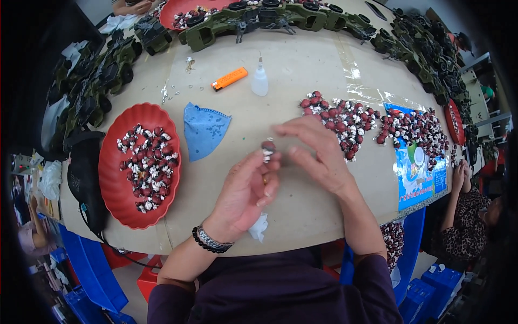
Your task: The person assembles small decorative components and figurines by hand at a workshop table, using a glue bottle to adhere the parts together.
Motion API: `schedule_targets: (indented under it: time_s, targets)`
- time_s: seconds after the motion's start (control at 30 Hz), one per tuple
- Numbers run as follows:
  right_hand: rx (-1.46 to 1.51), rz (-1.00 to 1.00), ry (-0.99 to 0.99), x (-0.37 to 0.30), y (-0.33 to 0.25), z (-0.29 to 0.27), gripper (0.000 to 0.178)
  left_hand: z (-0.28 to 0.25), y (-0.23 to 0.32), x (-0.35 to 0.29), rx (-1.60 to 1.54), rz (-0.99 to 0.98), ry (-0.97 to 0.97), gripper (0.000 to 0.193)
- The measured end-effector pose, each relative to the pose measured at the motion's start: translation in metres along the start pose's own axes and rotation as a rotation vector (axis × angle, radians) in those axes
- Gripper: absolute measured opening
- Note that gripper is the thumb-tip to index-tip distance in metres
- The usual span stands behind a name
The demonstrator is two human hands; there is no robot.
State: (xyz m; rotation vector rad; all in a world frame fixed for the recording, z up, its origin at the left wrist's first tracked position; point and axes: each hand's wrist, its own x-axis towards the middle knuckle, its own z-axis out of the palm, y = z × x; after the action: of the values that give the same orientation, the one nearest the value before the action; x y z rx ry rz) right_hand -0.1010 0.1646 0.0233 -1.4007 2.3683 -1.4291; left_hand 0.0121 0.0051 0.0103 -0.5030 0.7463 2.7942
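Head view: left hand (245, 189) raised over the tabletop (302, 70), grip pinched shut on a small dark red and white part (268, 149) held at the fingertips, just above the middle of the table; white scrap (259, 227) tucked under the palm, beaded bracelet (211, 241) at the wrist. Right hand (315, 154) just beside the part, fingers curved and slightly blurred, thumb and forefinger apart, holding nothing visible. Left of the hands, a red oval tray (116, 189) filled with similar red and white parts, and a blue cloth (204, 129) lying flat between tray and hands. Right of the hands, a loose heap of the same parts (372, 124) spread on the bare surface. Farther back, an orange lighter (229, 79) near a small clear dropper bottle (259, 81). Along the far rim, a row of olive green toy vehicles (259, 19).
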Motion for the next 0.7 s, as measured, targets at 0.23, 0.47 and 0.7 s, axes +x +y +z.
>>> schedule_targets:
  time_s: [0.23, 0.47, 0.7]
  targets:
    - [-0.93, 0.256, 0.28, -0.009, 0.054, -0.032, 0.035, -0.019, 0.058, -0.004, -0.394, 0.413, -0.29, 0.044]
    - [-0.523, 0.276, -0.038, -0.003, 0.032, -0.032, 0.025, -0.024, 0.061, -0.006, -0.496, 0.434, -0.315, 0.065]
    - [-0.39, 0.037, 0.05, 0.002, 0.014, -0.021, 0.019, -0.024, 0.049, 0.002, -0.456, 0.346, -0.289, 0.043]
